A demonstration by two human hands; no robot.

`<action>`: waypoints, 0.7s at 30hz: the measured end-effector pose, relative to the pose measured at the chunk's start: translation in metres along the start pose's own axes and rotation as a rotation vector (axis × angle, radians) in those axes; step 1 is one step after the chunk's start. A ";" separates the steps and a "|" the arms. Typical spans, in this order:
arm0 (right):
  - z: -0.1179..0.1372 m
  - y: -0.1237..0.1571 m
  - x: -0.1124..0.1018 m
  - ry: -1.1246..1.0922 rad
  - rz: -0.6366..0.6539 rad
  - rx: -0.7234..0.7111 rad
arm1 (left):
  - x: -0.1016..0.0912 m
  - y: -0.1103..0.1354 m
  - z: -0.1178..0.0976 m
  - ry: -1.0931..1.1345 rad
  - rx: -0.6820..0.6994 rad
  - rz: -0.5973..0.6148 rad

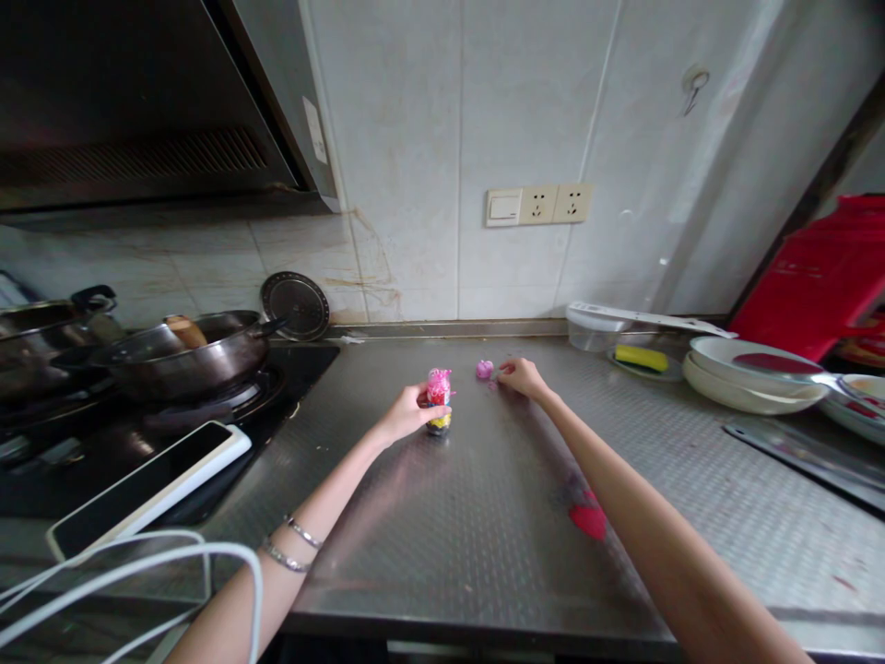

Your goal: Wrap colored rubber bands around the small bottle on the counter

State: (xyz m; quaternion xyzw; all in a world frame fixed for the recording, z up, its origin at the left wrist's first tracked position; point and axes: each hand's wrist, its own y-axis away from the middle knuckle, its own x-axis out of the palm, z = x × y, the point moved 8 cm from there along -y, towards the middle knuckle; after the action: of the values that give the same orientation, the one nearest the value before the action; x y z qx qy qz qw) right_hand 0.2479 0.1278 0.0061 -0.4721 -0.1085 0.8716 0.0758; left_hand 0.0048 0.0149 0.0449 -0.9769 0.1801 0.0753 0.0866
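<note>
My left hand (409, 413) is closed around a small upright container (438, 397) with bands of pink, red, blue, yellow and dark colour. Its pink top rises above my fingers, and its base is at the metal counter (477, 516). A small pink-purple piece (485, 370) lies on the counter to the right of the container; I cannot tell what it is. Just right of that piece, my right hand (522, 375) has its fingertips pinched together low over the counter. Whatever they may hold is too small to make out.
At left, a pan (200, 355) sits on the black stove (304, 369), with a white-edged device (148, 489) and white cables (228, 551) in front. Stacked dishes (753, 392), a yellow sponge (642, 358), a plastic tub (595, 329) and a cleaver-like blade (808, 461) occupy the right.
</note>
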 end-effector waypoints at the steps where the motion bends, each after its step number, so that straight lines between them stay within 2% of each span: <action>1: 0.000 -0.001 0.002 0.003 0.006 -0.003 | 0.000 0.000 0.000 -0.005 -0.003 0.007; 9: 0.005 0.003 0.003 -0.016 0.056 -0.041 | -0.002 -0.001 0.002 -0.006 -0.007 0.036; 15: 0.026 0.010 0.010 0.030 0.203 -0.124 | -0.002 -0.001 0.002 0.006 -0.009 0.045; 21: 0.036 0.011 0.014 0.090 0.254 -0.095 | -0.001 0.000 0.000 -0.008 -0.007 0.050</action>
State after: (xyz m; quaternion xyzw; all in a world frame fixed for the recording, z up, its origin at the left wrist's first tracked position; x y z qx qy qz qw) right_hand 0.2096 0.1160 0.0107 -0.5235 -0.0857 0.8460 -0.0528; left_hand 0.0033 0.0153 0.0450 -0.9721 0.2039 0.0820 0.0821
